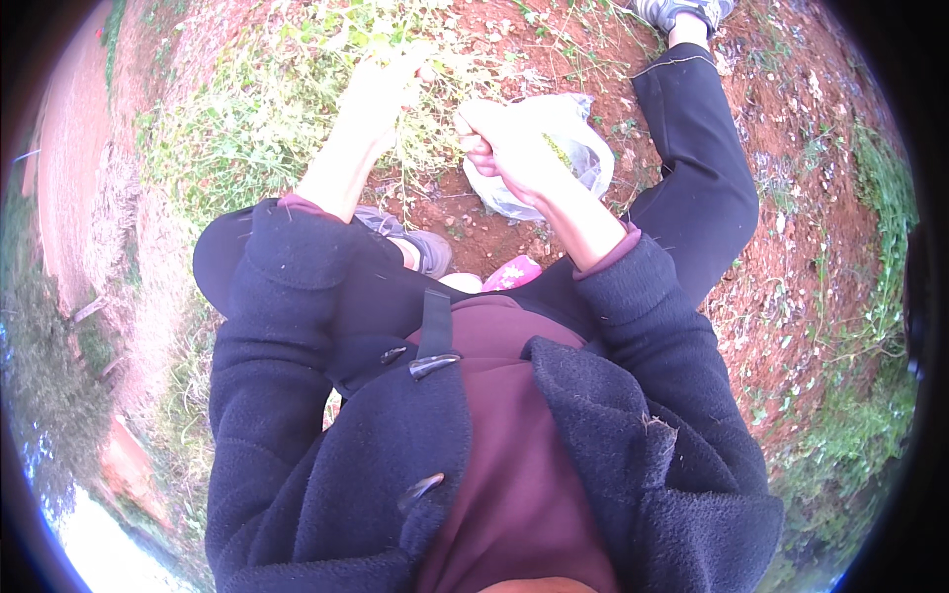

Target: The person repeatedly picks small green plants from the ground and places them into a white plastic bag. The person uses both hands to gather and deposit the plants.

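Note:
My left hand, washed out by glare, reaches into a leafy green plant mass, its fingers closed around pale stems. Just right of it, my right hand is curled into a fist at the rim of a white plastic bag; whatever it may hold is hidden. Some small green pieces, perhaps pods, show inside the bag, which sits on reddish soil between my legs.
My shoes and outstretched right leg frame the bag. A pink patterned item lies beneath me. Reddish ground with stones and weeds spreads to the right; a pale dirt strip and shrubs are at the far left.

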`<state>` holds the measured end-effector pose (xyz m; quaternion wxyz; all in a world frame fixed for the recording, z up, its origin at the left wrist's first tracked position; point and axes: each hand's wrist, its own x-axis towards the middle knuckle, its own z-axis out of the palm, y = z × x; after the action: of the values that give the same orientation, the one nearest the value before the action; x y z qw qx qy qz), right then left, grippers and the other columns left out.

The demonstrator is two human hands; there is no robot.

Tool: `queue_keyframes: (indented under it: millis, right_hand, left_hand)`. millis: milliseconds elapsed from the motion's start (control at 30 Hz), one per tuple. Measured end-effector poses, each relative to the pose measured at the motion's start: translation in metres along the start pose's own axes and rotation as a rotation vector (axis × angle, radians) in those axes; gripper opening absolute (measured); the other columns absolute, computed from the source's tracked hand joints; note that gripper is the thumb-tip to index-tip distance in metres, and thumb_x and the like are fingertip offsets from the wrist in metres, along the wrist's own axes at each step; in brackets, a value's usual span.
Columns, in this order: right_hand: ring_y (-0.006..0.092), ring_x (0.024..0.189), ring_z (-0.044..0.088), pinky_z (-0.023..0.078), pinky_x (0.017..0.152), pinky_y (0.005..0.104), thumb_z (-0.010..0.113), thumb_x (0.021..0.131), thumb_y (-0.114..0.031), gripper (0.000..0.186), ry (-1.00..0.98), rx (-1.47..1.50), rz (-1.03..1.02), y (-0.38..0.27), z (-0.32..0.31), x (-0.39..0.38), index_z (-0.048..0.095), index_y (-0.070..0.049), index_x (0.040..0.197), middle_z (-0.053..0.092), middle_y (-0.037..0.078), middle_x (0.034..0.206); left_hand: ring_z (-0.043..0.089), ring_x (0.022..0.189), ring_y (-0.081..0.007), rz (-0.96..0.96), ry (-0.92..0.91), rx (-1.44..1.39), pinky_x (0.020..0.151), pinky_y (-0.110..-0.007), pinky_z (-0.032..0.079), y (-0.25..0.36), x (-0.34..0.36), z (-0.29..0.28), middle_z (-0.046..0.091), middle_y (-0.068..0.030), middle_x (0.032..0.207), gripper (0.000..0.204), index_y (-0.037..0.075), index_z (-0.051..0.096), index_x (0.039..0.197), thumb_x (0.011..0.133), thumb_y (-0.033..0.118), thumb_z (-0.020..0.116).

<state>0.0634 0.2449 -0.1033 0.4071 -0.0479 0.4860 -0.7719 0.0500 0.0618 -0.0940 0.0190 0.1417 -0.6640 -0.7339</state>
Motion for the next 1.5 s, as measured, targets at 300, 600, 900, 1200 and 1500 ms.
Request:
queue_keyframes:
  millis: [300, 600, 900, 1200, 1500]
  right_hand:
    - [0.0017, 0.050, 0.027, 0.019, 0.044, 0.0177, 0.048, 0.096, -0.023, 0.022, -0.002, -0.003, 0.054, -0.007, -0.015, -0.015, 0.057, -0.008, 0.083, 0.041, -0.005, 0.064]
    - [0.0320, 0.094, 0.062, 0.047, 0.086, 0.0408, 0.056, 0.088, -0.018, 0.025, 0.082, -1.598, -0.467, -0.017, -0.087, -0.021, 0.065, -0.006, 0.108, 0.066, 0.013, 0.097]
    - [0.0093, 0.077, 0.058, 0.048, 0.071, 0.0239, 0.050, 0.097, -0.027, 0.031, 0.068, -0.657, -0.255, -0.035, -0.036, -0.007, 0.062, -0.003, 0.112, 0.065, 0.004, 0.091]
    - [0.0068, 0.062, 0.053, 0.042, 0.054, 0.0194, 0.049, 0.098, -0.032, 0.035, -0.067, -0.162, 0.089, -0.019, -0.002, 0.010, 0.061, -0.002, 0.112, 0.060, 0.002, 0.079]
    - [0.0033, 0.051, 0.025, 0.021, 0.045, 0.0191, 0.049, 0.097, -0.025, 0.022, -0.051, -0.003, 0.056, -0.004, -0.004, 0.006, 0.056, -0.008, 0.086, 0.036, -0.008, 0.063]
  left_hand:
    - [0.040, 0.054, -0.0040, 0.093, 0.091, -0.121, 0.048, -0.020, 0.032, 0.014, 0.019, -0.037, 0.063, -0.0041, 0.082, 0.016, 0.003, 0.065, 0.099, 0.091, 0.016, 0.059]
    - [0.041, 0.058, -0.0069, 0.026, 0.052, -0.168, 0.055, -0.024, 0.036, 0.026, 0.010, -0.039, 0.061, -0.0038, 0.086, 0.022, 0.002, 0.060, 0.104, 0.092, 0.021, 0.059]
    - [0.040, 0.056, -0.0049, 0.079, 0.049, -0.011, 0.050, -0.021, 0.029, 0.018, 0.006, -0.026, 0.051, 0.0026, 0.063, 0.024, 0.004, 0.067, 0.084, 0.090, 0.027, 0.061]
    - [0.041, 0.058, -0.0037, 0.005, 0.035, 0.075, 0.051, -0.019, 0.032, 0.009, 0.008, -0.006, 0.064, -0.0024, 0.082, 0.016, 0.004, 0.063, 0.095, 0.089, 0.019, 0.064]
    - [0.039, 0.053, -0.0066, -0.038, 0.034, -0.130, 0.050, -0.020, 0.033, 0.011, 0.006, -0.002, 0.050, 0.0023, 0.067, 0.013, 0.007, 0.056, 0.087, 0.090, 0.018, 0.062]
